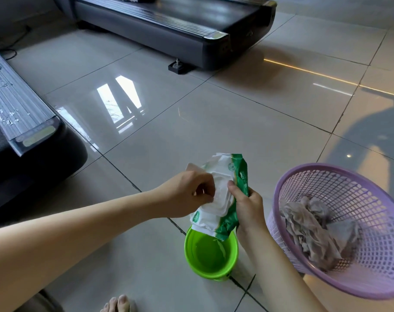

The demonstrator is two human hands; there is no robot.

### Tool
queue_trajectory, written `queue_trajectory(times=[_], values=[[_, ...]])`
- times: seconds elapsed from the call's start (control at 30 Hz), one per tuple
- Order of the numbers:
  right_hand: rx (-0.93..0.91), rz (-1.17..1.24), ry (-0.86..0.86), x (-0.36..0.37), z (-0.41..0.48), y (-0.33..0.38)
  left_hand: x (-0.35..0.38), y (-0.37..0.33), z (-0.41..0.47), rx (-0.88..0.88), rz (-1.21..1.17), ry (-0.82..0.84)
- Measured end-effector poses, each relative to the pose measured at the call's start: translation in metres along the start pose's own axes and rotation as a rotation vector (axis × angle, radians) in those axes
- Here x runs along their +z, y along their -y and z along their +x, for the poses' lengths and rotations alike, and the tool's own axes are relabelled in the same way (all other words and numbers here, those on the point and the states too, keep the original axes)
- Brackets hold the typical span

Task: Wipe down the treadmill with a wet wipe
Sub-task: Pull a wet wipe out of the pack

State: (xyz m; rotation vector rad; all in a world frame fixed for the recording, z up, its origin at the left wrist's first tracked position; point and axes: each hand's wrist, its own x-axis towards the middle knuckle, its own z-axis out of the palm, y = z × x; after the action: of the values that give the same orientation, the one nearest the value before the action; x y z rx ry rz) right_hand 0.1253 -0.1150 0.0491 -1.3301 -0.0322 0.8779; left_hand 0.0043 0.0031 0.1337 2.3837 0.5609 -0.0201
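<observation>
Both hands (187,194) (247,206) on wipes pack (223,194)

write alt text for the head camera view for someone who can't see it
Seen from above, a person's right hand holds a green and white wet wipe pack while the left hand pinches at its white opening. Below sit a green bucket and a purple basket of crumpled used wipes on a glossy tiled floor, with treadmills beyond.
</observation>
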Motion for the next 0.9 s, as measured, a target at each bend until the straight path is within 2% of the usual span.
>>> queue_trajectory(times=[0.13, 0.37, 0.53, 0.73, 0.9], values=[[0.006, 0.011, -0.027, -0.002, 0.003, 0.000, -0.004, 0.006, 0.001, -0.060, -0.090, 0.055], [-0.115, -0.052, 0.003, -0.001, 0.000, 0.002, 0.000, 0.007, 0.002, -0.209, -0.266, 0.075], [-0.193, -0.079, 0.069, 0.009, -0.008, 0.000, 0.004, 0.005, 0.005, -0.276, -0.170, 0.000], [-0.262, -0.125, 0.081, 0.014, -0.018, 0.002, 0.012, 0.001, 0.005, -0.336, -0.058, -0.172], [-0.289, -0.124, 0.066, 0.015, -0.021, 0.004, 0.016, -0.011, 0.006, -0.363, 0.048, -0.249]])
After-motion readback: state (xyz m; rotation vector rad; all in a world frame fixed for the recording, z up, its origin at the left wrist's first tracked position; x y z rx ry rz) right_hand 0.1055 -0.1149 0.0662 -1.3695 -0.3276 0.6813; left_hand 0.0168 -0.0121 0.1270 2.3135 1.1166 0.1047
